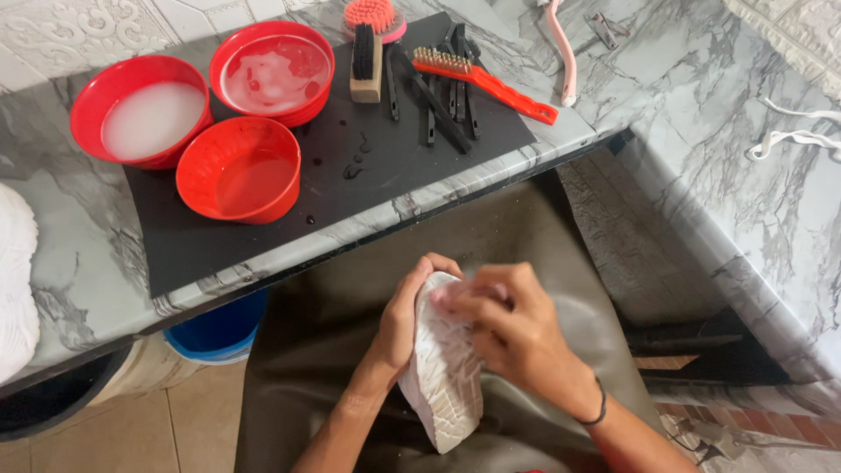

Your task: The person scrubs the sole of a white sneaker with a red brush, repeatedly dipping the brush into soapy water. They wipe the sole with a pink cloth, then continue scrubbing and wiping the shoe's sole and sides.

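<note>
Shoe: one white shoe (445, 385), sole up, held over a dark apron (333, 298) on the lap, at 6 o'clock below the worktop (79, 263) edge.
Left hand: left hand (405, 317) cupped round the shoe's toe end from 9 o'clock, fingers (438, 263) curled over the top edge, clamped on the shoe.
Right hand: right hand (517, 337) pressed down on the sole from 3 o'clock, fingers (469, 302) bunched together against the tread; something pale pink glimpsed beneath them, too blurred to name.
Wrist: one dark band (598, 412) on the right wrist.
Shoe against fingers: toe end wedged between both sets of fingers, heel end jutting free toward 6 o'clock.
Bowls: three red bowls (238, 169) on a black mat (385, 158) at 11 o'clock, touching or nearly so; one with milky liquid, one with foamy water, one with clearer water.
Brushes: one red-handled wire brush (491, 83), one wooden brush with black bristles (365, 66), one round pink brush (375, 16), several thin black brushes (434, 101) not countable exactly, all at 12 o'clock on the mat.
Off the mat: one pink-handled brush (565, 57) at 1 o'clock, white laces (788, 136) at 3 o'clock.
Below worktop: one blue bucket (219, 328) at 9 o'clock of the hands.
</note>
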